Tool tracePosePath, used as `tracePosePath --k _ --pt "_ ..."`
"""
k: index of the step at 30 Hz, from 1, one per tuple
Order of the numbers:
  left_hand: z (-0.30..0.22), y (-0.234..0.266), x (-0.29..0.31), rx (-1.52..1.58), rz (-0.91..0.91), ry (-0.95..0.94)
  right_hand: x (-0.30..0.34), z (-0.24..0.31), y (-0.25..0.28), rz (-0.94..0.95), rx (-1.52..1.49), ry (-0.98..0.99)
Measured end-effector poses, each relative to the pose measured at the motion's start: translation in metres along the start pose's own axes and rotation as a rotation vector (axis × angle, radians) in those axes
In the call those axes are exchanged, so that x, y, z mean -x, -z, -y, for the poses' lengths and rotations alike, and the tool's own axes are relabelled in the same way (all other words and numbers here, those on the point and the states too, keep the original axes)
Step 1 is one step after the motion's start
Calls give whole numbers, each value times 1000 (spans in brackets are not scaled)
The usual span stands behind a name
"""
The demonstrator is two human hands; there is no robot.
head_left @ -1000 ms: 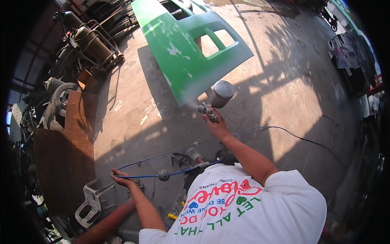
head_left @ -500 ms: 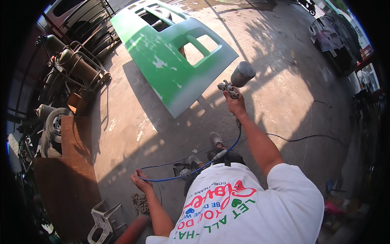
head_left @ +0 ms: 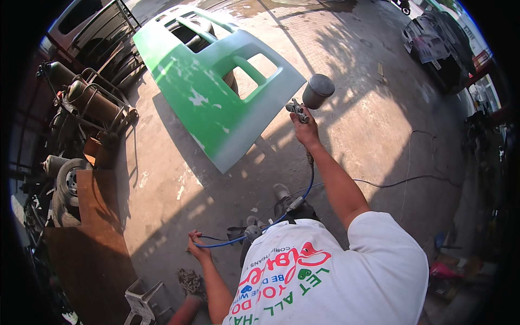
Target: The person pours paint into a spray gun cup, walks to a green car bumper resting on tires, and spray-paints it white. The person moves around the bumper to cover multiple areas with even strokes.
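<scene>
My right hand (head_left: 306, 130) is closed round the handle of a spray gun (head_left: 297, 111), which has a dark grey cup (head_left: 318, 91) on it. Ahead and to the left lies a large green vehicle panel (head_left: 203, 103) with oblong openings; its near right end looks whitish. The gun is beside that end, apart from it. From the gun's handle a blue air hose (head_left: 309, 187) runs down past a metal fitting and a round grey part (head_left: 252, 233) at my waist. Low on the left, my left hand (head_left: 196, 241) is closed on a loop of this hose.
Gas cylinders (head_left: 97, 103) on a cart, a wheel (head_left: 69, 181) and a brown board (head_left: 86, 244) line the left side. A plastic stool (head_left: 142, 300) stands at lower left. At right, a vehicle (head_left: 441, 51) is partly papered over. The hose trails over the concrete floor rightward.
The panel and surroundings have shifted left and slightly downward in view. My right hand keeps the spray gun by the panel's end; my left hand still grips the hose, its loop now looking shorter.
</scene>
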State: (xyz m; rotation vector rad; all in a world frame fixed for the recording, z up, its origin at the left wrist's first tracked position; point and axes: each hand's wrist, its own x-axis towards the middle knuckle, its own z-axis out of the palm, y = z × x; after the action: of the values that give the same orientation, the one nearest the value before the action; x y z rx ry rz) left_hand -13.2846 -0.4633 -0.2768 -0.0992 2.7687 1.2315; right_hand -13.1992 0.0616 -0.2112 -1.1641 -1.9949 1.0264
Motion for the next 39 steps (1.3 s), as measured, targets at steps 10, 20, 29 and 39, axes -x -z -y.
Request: tracePosePath --k 10,20,29,39 --pt "0 2 -41 261 -37 57 135 40 -64 541 -267 -43" --pt "-15 4 -22 307 -33 88 39 34 -37 244 -130 64" --pt "20 14 -18 195 -83 45 28 45 -49 56 -32 95" --pt "44 73 -33 293 -254 87 145 96 -119 665 -252 -64"
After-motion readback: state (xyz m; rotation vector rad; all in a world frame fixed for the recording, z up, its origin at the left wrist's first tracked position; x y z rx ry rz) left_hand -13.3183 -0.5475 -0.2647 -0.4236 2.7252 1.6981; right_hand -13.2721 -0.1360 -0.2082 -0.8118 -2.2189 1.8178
